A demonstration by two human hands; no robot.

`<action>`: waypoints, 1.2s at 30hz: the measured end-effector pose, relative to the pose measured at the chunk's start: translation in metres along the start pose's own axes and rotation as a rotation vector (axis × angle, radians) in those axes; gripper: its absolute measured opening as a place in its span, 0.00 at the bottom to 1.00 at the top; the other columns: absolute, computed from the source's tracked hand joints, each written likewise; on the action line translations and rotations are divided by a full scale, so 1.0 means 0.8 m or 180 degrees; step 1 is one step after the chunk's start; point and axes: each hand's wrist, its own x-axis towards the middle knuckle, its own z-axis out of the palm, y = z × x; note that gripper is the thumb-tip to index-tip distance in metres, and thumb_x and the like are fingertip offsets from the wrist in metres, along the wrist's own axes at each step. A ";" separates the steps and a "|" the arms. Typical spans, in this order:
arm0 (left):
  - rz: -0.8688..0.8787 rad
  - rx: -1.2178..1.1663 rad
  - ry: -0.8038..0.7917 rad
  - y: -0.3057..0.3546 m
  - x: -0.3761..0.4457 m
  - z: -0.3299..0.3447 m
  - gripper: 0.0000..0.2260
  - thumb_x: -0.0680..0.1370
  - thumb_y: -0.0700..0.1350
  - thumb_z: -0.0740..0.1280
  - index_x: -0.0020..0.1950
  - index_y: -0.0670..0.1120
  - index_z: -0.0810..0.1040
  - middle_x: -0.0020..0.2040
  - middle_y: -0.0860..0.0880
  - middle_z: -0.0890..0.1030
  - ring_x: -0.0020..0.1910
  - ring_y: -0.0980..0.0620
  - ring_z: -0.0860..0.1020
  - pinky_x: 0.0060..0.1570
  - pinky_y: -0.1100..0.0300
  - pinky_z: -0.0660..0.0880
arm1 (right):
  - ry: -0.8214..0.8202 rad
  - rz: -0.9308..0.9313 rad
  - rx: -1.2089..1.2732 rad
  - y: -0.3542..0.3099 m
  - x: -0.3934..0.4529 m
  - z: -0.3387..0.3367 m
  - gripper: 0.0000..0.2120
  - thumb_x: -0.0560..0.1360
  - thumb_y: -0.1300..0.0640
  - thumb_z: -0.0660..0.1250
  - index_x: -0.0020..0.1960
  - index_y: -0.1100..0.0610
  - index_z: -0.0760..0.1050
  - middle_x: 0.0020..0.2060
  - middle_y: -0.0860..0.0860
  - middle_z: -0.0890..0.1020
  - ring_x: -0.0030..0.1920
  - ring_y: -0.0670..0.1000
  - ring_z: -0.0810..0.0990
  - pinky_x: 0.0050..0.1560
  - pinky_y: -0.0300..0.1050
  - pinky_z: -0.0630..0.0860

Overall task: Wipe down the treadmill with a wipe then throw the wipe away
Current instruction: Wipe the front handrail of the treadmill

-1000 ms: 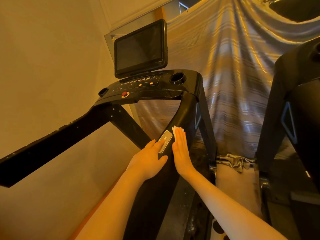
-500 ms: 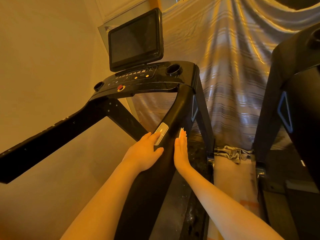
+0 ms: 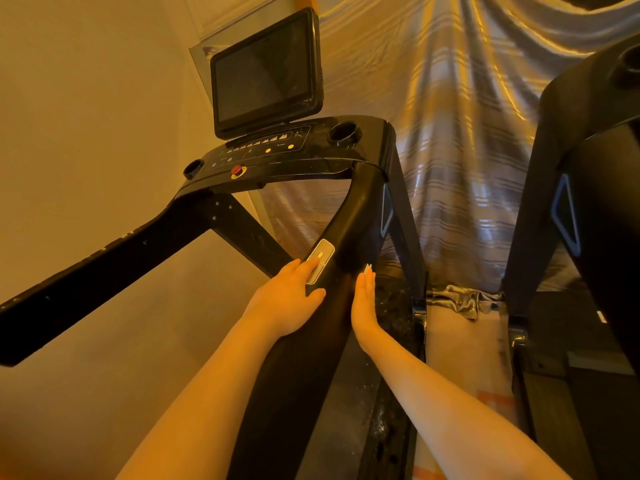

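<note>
Single head cam on me, wide-angle, looking forward and down along my forearms. Close on the treadmill's right handrail; console screen farther ahead, upper centre.

Dim amber light; curtain glare; wide-angle edge distortion.
</note>
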 end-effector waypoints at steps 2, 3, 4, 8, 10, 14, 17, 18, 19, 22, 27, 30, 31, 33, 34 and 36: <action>-0.0005 0.0031 0.0013 0.000 -0.001 0.001 0.29 0.83 0.58 0.58 0.81 0.57 0.50 0.82 0.50 0.53 0.77 0.47 0.61 0.72 0.51 0.67 | 0.0040 0.0168 0.0317 0.009 -0.007 0.001 0.28 0.84 0.42 0.45 0.81 0.48 0.43 0.81 0.49 0.48 0.80 0.53 0.49 0.79 0.56 0.51; -0.0008 0.0037 0.0021 0.001 -0.001 0.002 0.29 0.83 0.58 0.58 0.81 0.57 0.50 0.82 0.50 0.53 0.77 0.47 0.61 0.72 0.51 0.67 | 0.0061 0.0144 0.0321 0.009 -0.010 0.004 0.28 0.84 0.42 0.45 0.81 0.47 0.43 0.81 0.49 0.48 0.80 0.53 0.48 0.79 0.56 0.50; -0.0015 0.0033 0.0026 0.001 -0.001 0.002 0.29 0.83 0.58 0.58 0.81 0.57 0.50 0.82 0.50 0.53 0.77 0.47 0.61 0.72 0.51 0.67 | 0.0070 0.0059 0.0259 0.006 -0.014 0.006 0.27 0.84 0.43 0.46 0.81 0.47 0.43 0.81 0.48 0.47 0.80 0.52 0.46 0.79 0.55 0.48; -0.0031 0.0022 0.0053 0.001 0.002 0.002 0.29 0.83 0.57 0.59 0.81 0.57 0.50 0.81 0.50 0.54 0.77 0.47 0.62 0.71 0.51 0.67 | -0.0042 -0.0704 -0.0162 -0.007 -0.030 0.012 0.26 0.85 0.46 0.46 0.80 0.47 0.43 0.78 0.41 0.46 0.77 0.42 0.40 0.72 0.34 0.36; -0.0030 0.0011 0.0055 0.001 0.002 0.002 0.29 0.83 0.57 0.59 0.81 0.57 0.50 0.81 0.50 0.54 0.77 0.47 0.62 0.71 0.51 0.67 | -0.0092 -0.0965 -0.0264 -0.011 -0.038 0.013 0.27 0.83 0.41 0.45 0.79 0.44 0.43 0.76 0.38 0.45 0.75 0.39 0.39 0.63 0.23 0.34; -0.0045 0.0037 0.0091 0.002 0.001 0.002 0.29 0.83 0.57 0.59 0.81 0.57 0.51 0.81 0.50 0.55 0.77 0.47 0.63 0.70 0.51 0.69 | -0.0034 -0.0943 -0.0324 -0.009 -0.032 0.011 0.27 0.84 0.42 0.45 0.80 0.46 0.44 0.80 0.43 0.45 0.77 0.41 0.40 0.73 0.32 0.36; -0.0029 0.0055 0.0109 0.003 0.002 0.002 0.29 0.83 0.57 0.59 0.81 0.56 0.51 0.81 0.50 0.56 0.76 0.46 0.64 0.70 0.50 0.70 | -0.0024 -0.0670 -0.0347 -0.010 -0.027 0.010 0.26 0.85 0.47 0.46 0.80 0.47 0.43 0.81 0.47 0.46 0.80 0.48 0.41 0.77 0.47 0.42; -0.0015 0.0056 0.0110 0.002 0.002 0.002 0.29 0.83 0.57 0.59 0.81 0.56 0.52 0.81 0.50 0.56 0.76 0.46 0.64 0.70 0.50 0.70 | -0.0017 -0.0602 -0.0358 -0.012 -0.028 0.010 0.26 0.85 0.47 0.46 0.80 0.48 0.43 0.81 0.48 0.45 0.80 0.48 0.41 0.77 0.47 0.42; 0.0007 0.0042 0.0112 0.001 0.002 0.002 0.29 0.83 0.57 0.59 0.81 0.56 0.52 0.81 0.49 0.56 0.76 0.46 0.64 0.70 0.50 0.70 | -0.0011 -0.0553 -0.0343 -0.014 -0.031 0.011 0.26 0.85 0.47 0.46 0.81 0.48 0.43 0.81 0.48 0.45 0.80 0.49 0.41 0.77 0.47 0.42; 0.0039 -0.0046 0.0109 -0.001 0.003 0.003 0.29 0.83 0.56 0.60 0.81 0.55 0.53 0.80 0.49 0.58 0.75 0.46 0.65 0.69 0.49 0.70 | -0.0027 -0.0486 -0.0228 -0.014 -0.044 0.012 0.26 0.85 0.46 0.46 0.81 0.48 0.42 0.81 0.47 0.45 0.80 0.49 0.41 0.76 0.47 0.42; 0.0093 0.0009 0.0133 -0.001 0.005 0.004 0.29 0.83 0.56 0.60 0.81 0.54 0.54 0.80 0.47 0.60 0.74 0.45 0.66 0.69 0.49 0.70 | -0.0066 -0.0495 -0.0092 -0.009 -0.078 0.016 0.27 0.85 0.46 0.47 0.80 0.46 0.42 0.80 0.45 0.45 0.79 0.46 0.41 0.74 0.43 0.42; 0.0081 0.0054 0.0112 0.002 0.002 0.000 0.29 0.83 0.56 0.59 0.81 0.54 0.53 0.81 0.47 0.56 0.76 0.44 0.63 0.71 0.49 0.68 | -0.0139 -0.0578 -0.0096 -0.007 -0.107 0.018 0.26 0.82 0.43 0.46 0.78 0.42 0.41 0.79 0.40 0.44 0.79 0.44 0.40 0.75 0.43 0.41; 0.0068 0.0065 0.0086 0.003 -0.001 -0.001 0.29 0.83 0.56 0.59 0.81 0.54 0.53 0.82 0.47 0.53 0.77 0.44 0.62 0.71 0.49 0.67 | -0.0186 -0.0607 -0.0105 -0.006 -0.118 0.019 0.26 0.81 0.41 0.46 0.76 0.40 0.40 0.77 0.38 0.44 0.78 0.43 0.40 0.76 0.45 0.40; 0.0086 0.0125 0.0013 0.004 -0.007 -0.005 0.30 0.83 0.57 0.59 0.81 0.54 0.51 0.82 0.48 0.49 0.78 0.43 0.60 0.71 0.48 0.67 | -0.0244 -0.0675 -0.0089 -0.003 -0.138 0.020 0.26 0.78 0.40 0.46 0.74 0.37 0.40 0.75 0.36 0.43 0.78 0.42 0.39 0.78 0.47 0.41; 0.0121 0.0164 -0.0038 0.003 -0.012 -0.007 0.30 0.83 0.57 0.60 0.82 0.54 0.51 0.82 0.48 0.48 0.78 0.43 0.59 0.72 0.47 0.67 | -0.0262 -0.0704 -0.0079 -0.002 -0.145 0.020 0.26 0.78 0.39 0.46 0.73 0.36 0.40 0.75 0.35 0.43 0.78 0.42 0.39 0.78 0.48 0.41; 0.0233 0.0269 -0.0122 0.002 -0.027 -0.010 0.31 0.83 0.57 0.60 0.82 0.53 0.50 0.82 0.48 0.47 0.79 0.43 0.57 0.73 0.47 0.66 | -0.0282 -0.0678 -0.0033 -0.002 -0.152 0.019 0.26 0.79 0.39 0.46 0.73 0.35 0.40 0.75 0.35 0.43 0.78 0.42 0.40 0.78 0.49 0.42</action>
